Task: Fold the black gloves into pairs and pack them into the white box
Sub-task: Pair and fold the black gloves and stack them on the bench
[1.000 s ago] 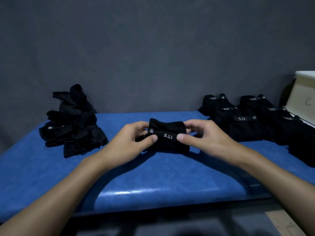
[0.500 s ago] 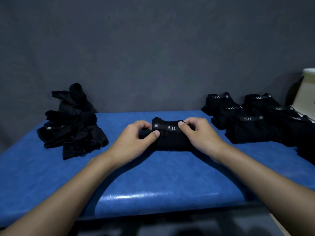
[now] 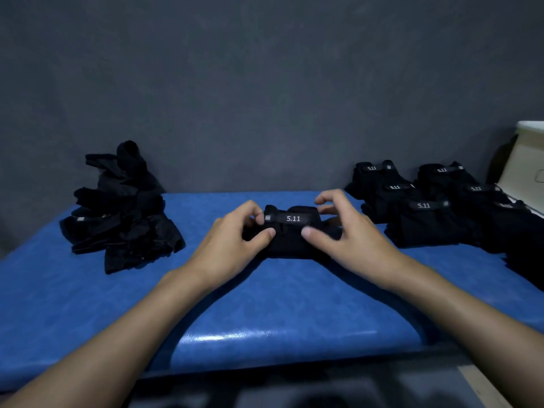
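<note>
- Black glove bundle (image 3: pixel 290 241) sits centre frame on the blue table (image 3: pixel 265 304), its 5.11 strap (image 3: pixel 293 218) facing up; both hands are on it.
- Left hand (image 3: pixel 229 245) pinches the bundle's left end, thumb and forefinger clamped beside the strap's tab; right hand (image 3: pixel 350 240) has its thumb pressed on the front and curled fingers round the back, with the forefinger lifted above the strap's right end.
- By my read, the strap is being closed round the folded pair; do it well by holding the roll tight with the left pinch, drawing the strap flat, then pressing its free end down squarely; soft fabric may spring open if the pinch eases.
- Loose gloves (image 3: pixel 123 207) are heaped at mid left; finished pairs (image 3: pixel 424 219) line up at mid right, near the white box (image 3: pixel 527 160) at the right edge; this one should go there next, label up.
</note>
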